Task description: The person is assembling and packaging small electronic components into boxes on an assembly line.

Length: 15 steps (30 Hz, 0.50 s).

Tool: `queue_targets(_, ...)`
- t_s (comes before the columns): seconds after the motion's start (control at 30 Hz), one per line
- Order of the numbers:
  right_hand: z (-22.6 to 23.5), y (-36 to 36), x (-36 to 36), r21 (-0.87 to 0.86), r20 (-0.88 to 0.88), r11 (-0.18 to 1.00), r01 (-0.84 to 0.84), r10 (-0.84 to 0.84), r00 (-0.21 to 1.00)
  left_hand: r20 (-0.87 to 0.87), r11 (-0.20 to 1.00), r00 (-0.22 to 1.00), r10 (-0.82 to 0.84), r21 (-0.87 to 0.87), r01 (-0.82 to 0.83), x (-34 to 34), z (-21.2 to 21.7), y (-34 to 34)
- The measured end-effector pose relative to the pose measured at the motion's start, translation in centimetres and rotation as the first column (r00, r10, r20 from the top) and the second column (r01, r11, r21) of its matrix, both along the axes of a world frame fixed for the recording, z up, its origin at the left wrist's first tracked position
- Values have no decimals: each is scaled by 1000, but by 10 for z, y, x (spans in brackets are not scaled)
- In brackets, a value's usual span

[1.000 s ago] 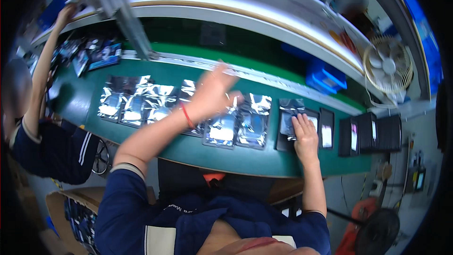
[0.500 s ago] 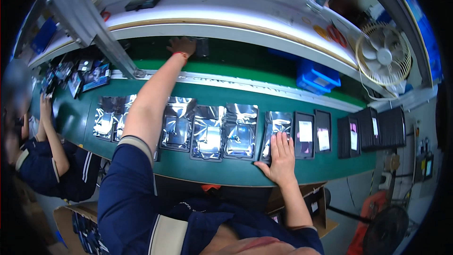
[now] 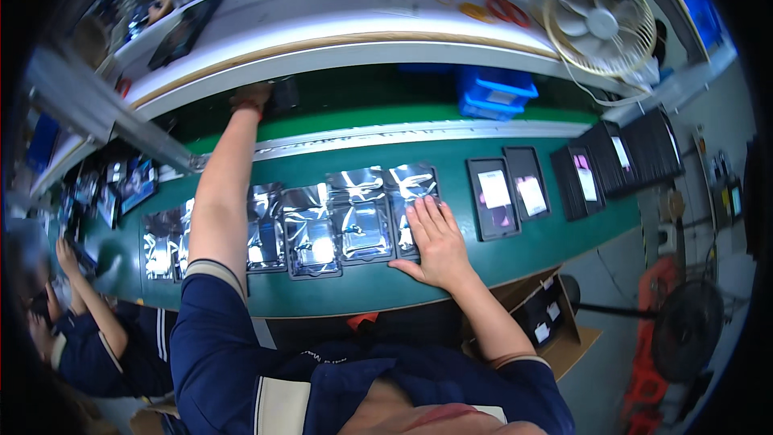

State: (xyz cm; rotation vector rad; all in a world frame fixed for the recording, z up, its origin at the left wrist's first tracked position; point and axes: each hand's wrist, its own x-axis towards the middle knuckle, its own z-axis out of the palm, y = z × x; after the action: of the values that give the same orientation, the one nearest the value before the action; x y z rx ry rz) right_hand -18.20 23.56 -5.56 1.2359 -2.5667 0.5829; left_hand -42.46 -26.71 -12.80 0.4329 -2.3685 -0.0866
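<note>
Your right hand (image 3: 439, 248) flat, grip apart, on silver bag (image 3: 408, 187), probably keeping it steady; bag at right end of bag row (image 3: 360, 213) on green counter (image 3: 370, 286). Your left hand (image 3: 252, 97) under shelf (image 3: 362, 20); can't tell its grip.

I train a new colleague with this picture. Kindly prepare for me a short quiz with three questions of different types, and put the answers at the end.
1. Multiple choice: the right hand has its fingers over
a) the fan
b) a silver bag
c) the white shelf

2. True or false: the blue bin is to the right of the left hand.

3. Count: how many single trays lie between the right hand and the tray stacks?

Key: 1. b; 2. true; 3. two.
</note>
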Motion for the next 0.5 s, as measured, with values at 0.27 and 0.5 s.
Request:
queue_targets(0.27,-5,14,3,34,-11,999,35,-35,999,4,825,952,-305,502,262,5,10,5)
queue_targets(0.5,-3,7,1,24,-25,1000,1,0,1000,-78,501,931,-355,826,261,25,36,34)
